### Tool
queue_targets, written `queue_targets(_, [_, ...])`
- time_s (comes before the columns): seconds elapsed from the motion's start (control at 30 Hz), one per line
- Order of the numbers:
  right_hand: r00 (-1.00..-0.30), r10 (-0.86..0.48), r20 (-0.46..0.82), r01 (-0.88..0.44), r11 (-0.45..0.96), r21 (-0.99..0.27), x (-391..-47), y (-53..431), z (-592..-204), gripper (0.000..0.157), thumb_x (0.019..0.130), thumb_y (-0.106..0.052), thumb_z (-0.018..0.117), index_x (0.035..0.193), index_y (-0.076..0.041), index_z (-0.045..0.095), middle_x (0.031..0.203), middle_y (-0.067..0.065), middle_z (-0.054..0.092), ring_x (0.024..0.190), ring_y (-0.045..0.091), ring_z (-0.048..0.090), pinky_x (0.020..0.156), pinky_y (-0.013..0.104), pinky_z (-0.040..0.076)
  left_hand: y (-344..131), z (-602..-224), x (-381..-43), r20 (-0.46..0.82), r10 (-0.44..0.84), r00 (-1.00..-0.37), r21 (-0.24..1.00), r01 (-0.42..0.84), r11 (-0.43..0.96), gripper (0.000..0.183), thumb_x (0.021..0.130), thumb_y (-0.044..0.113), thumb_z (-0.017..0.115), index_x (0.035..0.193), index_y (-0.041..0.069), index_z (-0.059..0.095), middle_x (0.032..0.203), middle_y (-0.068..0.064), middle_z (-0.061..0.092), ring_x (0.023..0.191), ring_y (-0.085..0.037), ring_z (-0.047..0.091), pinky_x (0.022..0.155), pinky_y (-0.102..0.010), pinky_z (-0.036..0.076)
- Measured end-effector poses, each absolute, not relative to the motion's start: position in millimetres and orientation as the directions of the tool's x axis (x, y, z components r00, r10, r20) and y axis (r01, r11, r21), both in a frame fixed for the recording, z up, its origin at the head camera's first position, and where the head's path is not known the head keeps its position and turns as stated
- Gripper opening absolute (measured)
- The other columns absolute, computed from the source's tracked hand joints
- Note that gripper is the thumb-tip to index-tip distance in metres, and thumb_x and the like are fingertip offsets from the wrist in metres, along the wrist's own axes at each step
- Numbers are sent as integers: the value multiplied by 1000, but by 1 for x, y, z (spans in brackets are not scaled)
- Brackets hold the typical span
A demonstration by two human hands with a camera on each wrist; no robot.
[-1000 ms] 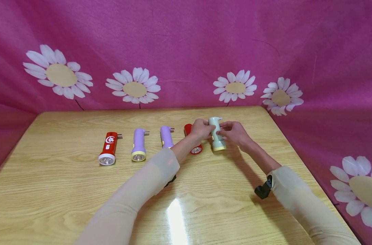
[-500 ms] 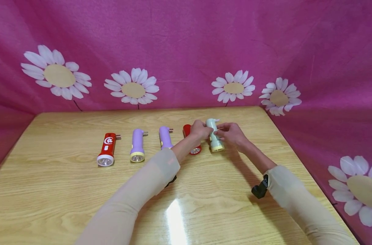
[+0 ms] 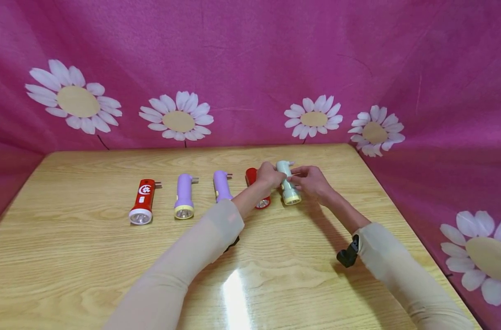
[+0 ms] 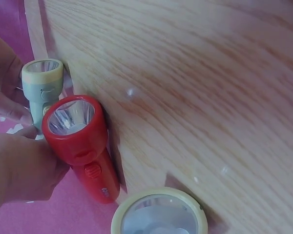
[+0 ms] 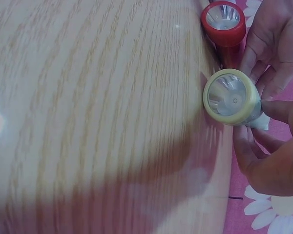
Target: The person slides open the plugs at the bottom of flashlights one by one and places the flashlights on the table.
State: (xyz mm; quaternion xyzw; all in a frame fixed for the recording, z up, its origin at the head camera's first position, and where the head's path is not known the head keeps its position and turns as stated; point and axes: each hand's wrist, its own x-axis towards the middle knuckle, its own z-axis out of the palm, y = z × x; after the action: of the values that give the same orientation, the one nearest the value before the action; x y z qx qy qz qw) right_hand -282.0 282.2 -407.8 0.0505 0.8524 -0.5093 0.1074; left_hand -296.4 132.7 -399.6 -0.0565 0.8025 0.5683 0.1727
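In the head view a pale green flashlight (image 3: 289,195) with a cream rim lies at the right end of a row, its lens facing the person. My left hand (image 3: 270,176) holds its left side with thumb and fingers. From the right, my right hand (image 3: 313,181) pinches the same flashlight between thumb and fingertips. Right beside it is a red flashlight (image 4: 83,139), partly covered by my left hand and wrist in the head view. The right wrist view shows the green flashlight's lens (image 5: 229,97) with fingers on both sides of its body.
Farther left along the row lie two purple flashlights, one (image 3: 222,185) partly behind the left sleeve, the other (image 3: 184,195) fully visible. A red flashlight with a white rim (image 3: 143,201) is leftmost. The wooden table (image 3: 89,270) meets a pink flowered cloth (image 3: 250,68) at the back.
The green flashlight has shifted slightly left and tipped down, so its lens shows more. Both hands stay on it. The whole head view has shifted slightly.
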Motion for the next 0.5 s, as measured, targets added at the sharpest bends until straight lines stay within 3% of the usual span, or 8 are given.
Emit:
queue_targets(0.23, [-971,-19,-237,202,461,-864,-282,282,-412,36,98,-6,62,128,14,57,118,27,62,84,13,63,74,21,56,133,-401,-298,-333,95,-938,882,-274,383,20,90,3,70,107,-6,62,97,-13,61,82,-21,55,63,-23,47])
queue_targets(0.5, [-976,-2,-218,189,489,-852,-281,285,-414,33,97,-5,63,125,13,60,110,22,65,81,10,61,70,18,53,137,-402,-300,-372,111,-921,877,-310,366,28,91,3,69,114,-7,58,102,-14,60,86,-23,56,64,-22,48])
